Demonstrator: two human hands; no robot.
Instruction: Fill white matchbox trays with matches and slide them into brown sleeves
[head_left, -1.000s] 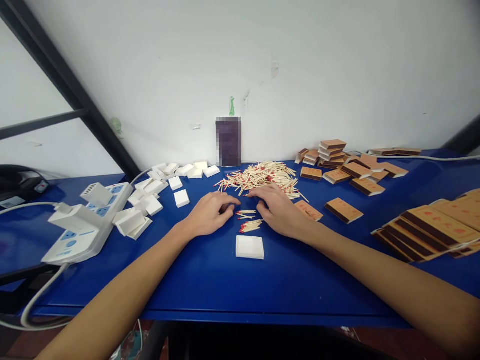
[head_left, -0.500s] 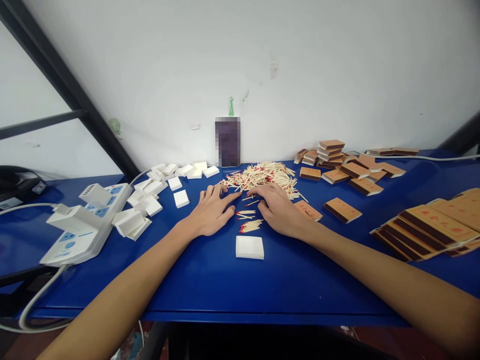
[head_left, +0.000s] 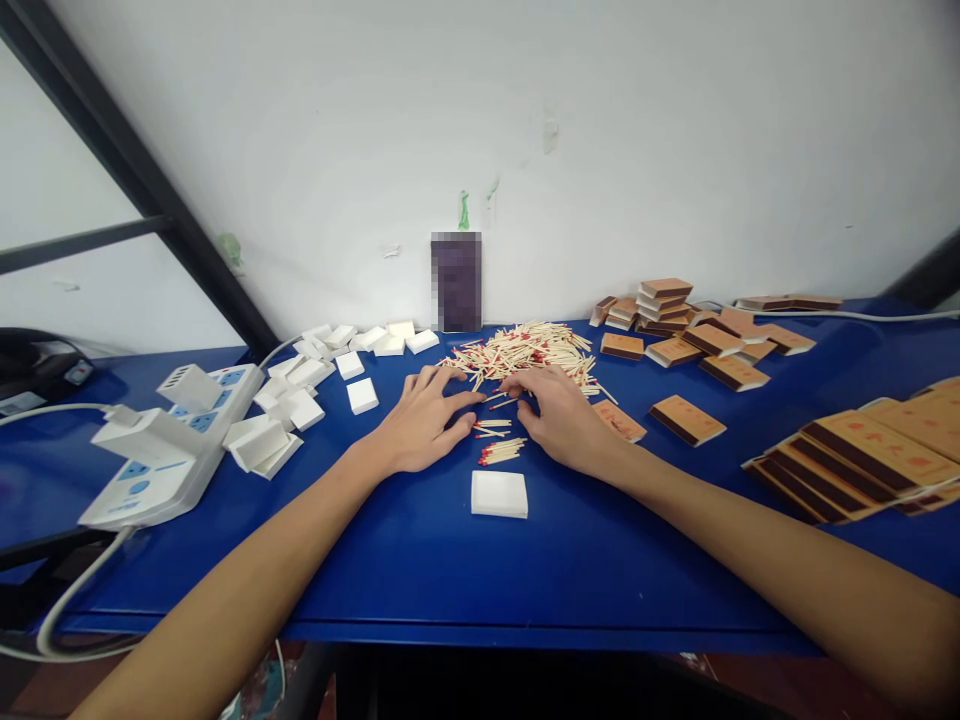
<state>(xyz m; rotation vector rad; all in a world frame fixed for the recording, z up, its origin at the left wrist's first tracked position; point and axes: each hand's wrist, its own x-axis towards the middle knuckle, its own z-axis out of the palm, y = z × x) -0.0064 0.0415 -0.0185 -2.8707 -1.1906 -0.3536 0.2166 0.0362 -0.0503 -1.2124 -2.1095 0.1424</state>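
A heap of red-tipped matches (head_left: 525, 352) lies at the back middle of the blue table (head_left: 420, 570). My left hand (head_left: 422, 420) rests flat at the heap's near edge, fingers stretched out toward the matches. My right hand (head_left: 559, 415) is beside it with fingers curled down onto loose matches at the heap's edge. Between the hands lie two small aligned bunches of matches (head_left: 499, 450). A white inner matchbox tray (head_left: 500, 494) sits just in front of them.
White trays (head_left: 315, 375) are scattered at the back left beside a white power strip (head_left: 169, 440) with plugs and cables. Brown matchbox sleeves (head_left: 697, 340) lie in piles at the back right, with more rows (head_left: 862, 455) at the right edge. A dark blurred object (head_left: 456, 282) leans on the wall.
My left hand opened from a loose curl and reached forward to the heap. My right hand's fingers curled in at the heap's edge, pulling a few matches toward me.
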